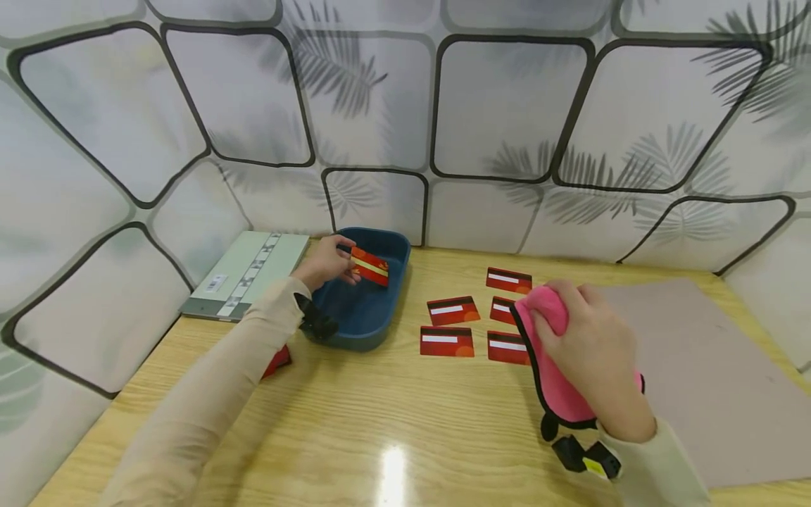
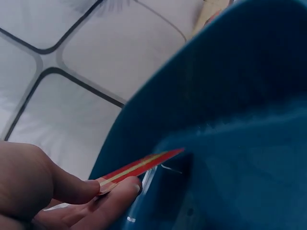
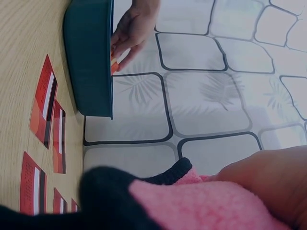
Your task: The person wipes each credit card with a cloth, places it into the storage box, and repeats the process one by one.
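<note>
Over the blue basin (image 1: 364,341), my left hand (image 1: 328,262) pinches a red card with a yellow stripe (image 1: 369,266). In the left wrist view the card (image 2: 139,166) sits between thumb and fingers, tilted near the basin's wall (image 2: 144,110). My right hand (image 1: 592,338) grips a bunched pink cloth with black edging (image 1: 557,373), held above the table at the right. Several red cards (image 1: 447,341) lie on the table left of the cloth, showing dark stripes and white strips; the cloth partly covers some in the head view.
A pale green flat box or folder (image 1: 253,271) lies left of the basin. Part of a red card (image 1: 277,361) shows beside my left forearm. A greyish-pink mat (image 1: 716,380) covers the table's right side. A patterned curtain or wall (image 1: 507,113) stands behind.
</note>
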Tool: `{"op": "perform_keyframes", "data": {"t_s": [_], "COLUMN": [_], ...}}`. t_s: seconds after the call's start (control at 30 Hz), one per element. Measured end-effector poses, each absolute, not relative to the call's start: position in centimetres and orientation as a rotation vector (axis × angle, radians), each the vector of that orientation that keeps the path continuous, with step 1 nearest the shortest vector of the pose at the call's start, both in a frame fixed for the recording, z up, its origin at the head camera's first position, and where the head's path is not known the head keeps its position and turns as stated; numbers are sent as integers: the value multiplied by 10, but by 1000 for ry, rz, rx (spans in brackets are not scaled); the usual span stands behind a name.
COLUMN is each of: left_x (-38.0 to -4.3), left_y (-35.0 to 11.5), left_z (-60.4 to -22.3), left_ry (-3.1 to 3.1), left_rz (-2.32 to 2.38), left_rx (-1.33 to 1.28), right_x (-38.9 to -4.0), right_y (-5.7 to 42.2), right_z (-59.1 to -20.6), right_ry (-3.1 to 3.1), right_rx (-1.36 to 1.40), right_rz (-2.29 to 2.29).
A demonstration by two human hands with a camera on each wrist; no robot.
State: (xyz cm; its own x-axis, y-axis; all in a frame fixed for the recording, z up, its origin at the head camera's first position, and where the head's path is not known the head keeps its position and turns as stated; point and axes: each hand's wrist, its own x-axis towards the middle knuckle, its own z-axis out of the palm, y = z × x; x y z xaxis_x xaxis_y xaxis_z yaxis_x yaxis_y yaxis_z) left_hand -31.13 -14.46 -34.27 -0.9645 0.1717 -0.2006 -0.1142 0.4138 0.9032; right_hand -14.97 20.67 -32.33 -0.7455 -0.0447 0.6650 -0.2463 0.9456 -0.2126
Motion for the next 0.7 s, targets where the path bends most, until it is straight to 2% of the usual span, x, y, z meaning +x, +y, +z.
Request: {"op": "perform_keyframes", "data": {"t_s": [0.7], "left_x": [-320], "left_y": [-151], "left_z": [-351], "left_ry": [2395], "left_rz": [1560], "left_rx": [-20], "right_x": [-152], "right_y": [208], "right_z": [-326], "right_ry": [-2354], "right_rx": [223], "right_rz": [348]}}
